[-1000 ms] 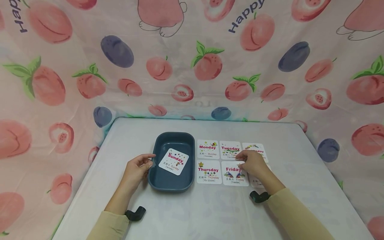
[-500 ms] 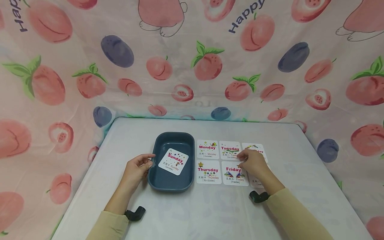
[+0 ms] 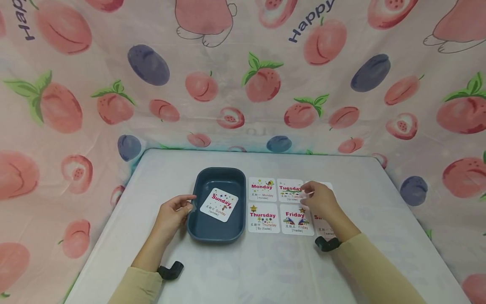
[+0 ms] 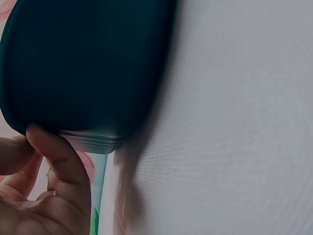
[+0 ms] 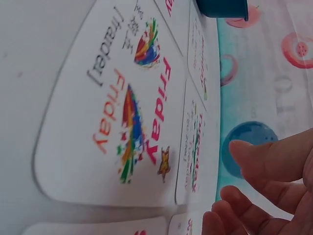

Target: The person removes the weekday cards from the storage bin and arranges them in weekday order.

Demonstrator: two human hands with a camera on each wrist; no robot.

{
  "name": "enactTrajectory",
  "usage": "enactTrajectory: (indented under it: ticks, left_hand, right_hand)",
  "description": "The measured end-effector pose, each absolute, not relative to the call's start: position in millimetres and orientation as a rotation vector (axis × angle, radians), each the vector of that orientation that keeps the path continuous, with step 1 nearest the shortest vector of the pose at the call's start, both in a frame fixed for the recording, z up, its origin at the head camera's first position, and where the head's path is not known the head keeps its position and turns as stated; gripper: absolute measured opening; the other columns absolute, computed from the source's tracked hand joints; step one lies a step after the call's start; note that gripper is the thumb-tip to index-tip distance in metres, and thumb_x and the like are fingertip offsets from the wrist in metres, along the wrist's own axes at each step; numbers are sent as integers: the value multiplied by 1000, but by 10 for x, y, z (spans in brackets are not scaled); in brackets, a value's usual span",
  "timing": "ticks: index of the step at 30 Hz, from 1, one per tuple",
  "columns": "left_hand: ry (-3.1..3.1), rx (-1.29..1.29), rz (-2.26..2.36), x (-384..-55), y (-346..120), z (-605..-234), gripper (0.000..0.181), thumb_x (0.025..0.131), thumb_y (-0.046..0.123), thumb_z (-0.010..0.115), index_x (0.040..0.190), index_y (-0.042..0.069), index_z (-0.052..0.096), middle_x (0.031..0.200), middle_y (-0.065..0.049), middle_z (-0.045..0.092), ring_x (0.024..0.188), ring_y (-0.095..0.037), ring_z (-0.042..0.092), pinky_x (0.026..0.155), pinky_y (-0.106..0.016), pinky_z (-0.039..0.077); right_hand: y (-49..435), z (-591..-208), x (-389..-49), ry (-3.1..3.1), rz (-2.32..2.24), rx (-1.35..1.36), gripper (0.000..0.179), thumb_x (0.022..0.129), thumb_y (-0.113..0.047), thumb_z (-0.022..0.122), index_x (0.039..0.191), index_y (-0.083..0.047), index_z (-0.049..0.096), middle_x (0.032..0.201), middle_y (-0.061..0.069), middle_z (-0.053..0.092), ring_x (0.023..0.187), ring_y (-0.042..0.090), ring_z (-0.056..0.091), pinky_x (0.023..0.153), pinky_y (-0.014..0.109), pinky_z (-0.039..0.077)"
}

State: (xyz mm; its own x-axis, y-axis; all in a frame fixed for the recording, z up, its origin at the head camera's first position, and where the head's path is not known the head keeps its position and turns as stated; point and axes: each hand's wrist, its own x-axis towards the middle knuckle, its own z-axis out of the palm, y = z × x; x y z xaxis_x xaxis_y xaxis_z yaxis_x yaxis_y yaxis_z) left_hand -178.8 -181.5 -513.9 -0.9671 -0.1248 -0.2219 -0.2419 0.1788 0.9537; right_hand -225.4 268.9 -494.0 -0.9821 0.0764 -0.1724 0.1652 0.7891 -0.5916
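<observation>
At the left rim of a dark blue rectangular tray, my left hand pinches the edge between thumb and fingers; the left wrist view shows the thumb at the rim. A square "Sunday" card lies tilted inside the tray. My right hand hovers over two rows of flashcards, fingers loosely bent and holding nothing. Near its fingertips is the "Tuesday" card. The "Friday" card fills much of the right wrist view. The hand partly covers the far-right cards, including one whose word starts "Sa".
The "Monday" card and "Thursday" card lie just right of the tray. A white cloth covers the table. Behind it hangs a fruit-print curtain. Each wrist carries a black mount.
My right hand has moved slightly away from the body, uncovering more of the "Sa" card and covering more of the upper right one. My left hand and the tray stay put.
</observation>
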Motion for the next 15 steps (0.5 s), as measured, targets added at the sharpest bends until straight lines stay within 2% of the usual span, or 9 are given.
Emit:
enactTrajectory:
  ticks: [10, 15]
  left_hand:
    - [2336, -352, 1929, -1794, -1823, -5155, 31, 104, 5, 67, 135, 6, 73, 95, -1, 62, 75, -14, 53, 61, -25, 48]
    - [2333, -350, 1936, -1799, -1823, -5161, 31, 103, 4, 68, 134, 5, 73, 94, 0, 62, 74, -14, 53, 60, -25, 47]
  right_hand:
    - [2442, -4904, -2325, 2810, -1000, 100, 59, 92, -20, 81, 146, -9, 58, 146, 20, 61, 136, 41, 56, 113, 60, 48]
    - [2270, -4879, -2332, 2843, -975, -44, 67, 89, -21, 86, 148, -8, 55, 148, 22, 58, 138, 43, 56, 114, 62, 47]
